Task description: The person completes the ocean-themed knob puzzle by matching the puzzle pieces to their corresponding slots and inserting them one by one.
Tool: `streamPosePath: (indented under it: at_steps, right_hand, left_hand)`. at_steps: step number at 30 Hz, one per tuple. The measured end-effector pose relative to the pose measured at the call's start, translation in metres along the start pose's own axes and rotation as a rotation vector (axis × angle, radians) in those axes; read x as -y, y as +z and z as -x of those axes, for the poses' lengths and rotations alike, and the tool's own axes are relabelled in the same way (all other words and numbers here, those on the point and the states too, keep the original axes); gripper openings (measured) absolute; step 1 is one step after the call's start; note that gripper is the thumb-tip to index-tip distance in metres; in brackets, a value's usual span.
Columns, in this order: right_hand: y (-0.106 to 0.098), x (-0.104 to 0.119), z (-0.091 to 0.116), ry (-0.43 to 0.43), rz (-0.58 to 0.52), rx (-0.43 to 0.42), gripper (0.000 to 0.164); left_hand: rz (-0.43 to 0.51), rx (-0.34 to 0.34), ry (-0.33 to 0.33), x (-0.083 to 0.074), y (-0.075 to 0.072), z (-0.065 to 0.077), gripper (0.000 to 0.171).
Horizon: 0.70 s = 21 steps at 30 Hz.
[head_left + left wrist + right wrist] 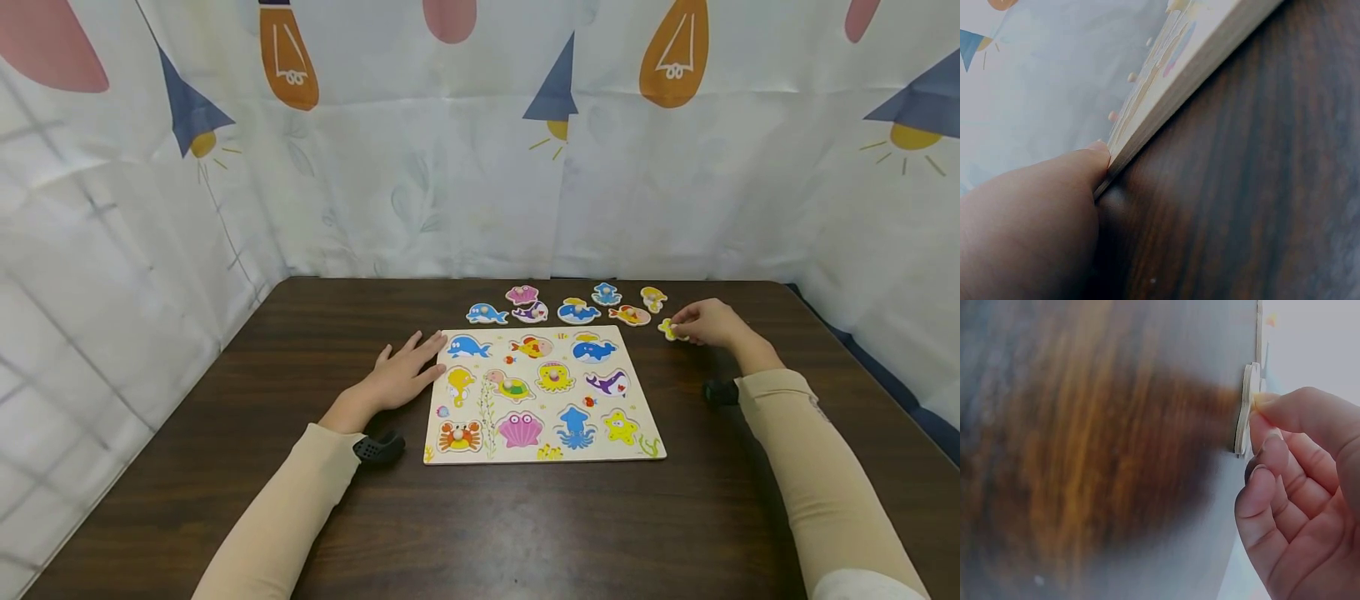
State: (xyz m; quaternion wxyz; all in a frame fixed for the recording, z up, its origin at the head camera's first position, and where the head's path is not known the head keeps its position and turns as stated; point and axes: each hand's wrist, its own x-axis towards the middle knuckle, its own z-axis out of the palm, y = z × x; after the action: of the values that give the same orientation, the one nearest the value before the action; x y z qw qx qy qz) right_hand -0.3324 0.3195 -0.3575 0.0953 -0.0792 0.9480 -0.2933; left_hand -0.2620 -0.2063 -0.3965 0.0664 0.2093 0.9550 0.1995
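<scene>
A wooden sea-animal puzzle board (551, 454) lies flat on the dark table. My left hand (397, 377) rests at its upper left edge with the fingers spread and fairly straight. The left wrist view shows the thumb (1094, 159) against the board's side. Beyond the board's upper right corner, my right hand (711, 323) pinches a yellow starfish puzzle piece (666, 330) by its knob between thumb and fingertips. In the right wrist view that piece (1244, 415) stands edge-on, close to the table surface. Knobbed crab (459, 437), turtle (514, 388) and octopus (555, 377) pieces sit in the board.
Loose knobbed pieces lie behind the board: a blue dolphin (486, 314), pink shell (522, 295), purple whale (531, 312), blue whale (578, 312), squid (606, 294), fish (630, 315) and seahorse (654, 299). A printed curtain (465, 208) hangs behind the table.
</scene>
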Motion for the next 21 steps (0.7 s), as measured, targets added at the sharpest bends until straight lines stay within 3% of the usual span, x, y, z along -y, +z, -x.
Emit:
streamPosePath:
  at_steps: [21]
  right_hand:
    - [-0.004, 0.008, 0.020, -0.063, 0.000, -0.038, 0.035]
  left_hand:
    - [-0.005, -0.002, -0.005, 0.000, 0.001, 0.000, 0.067]
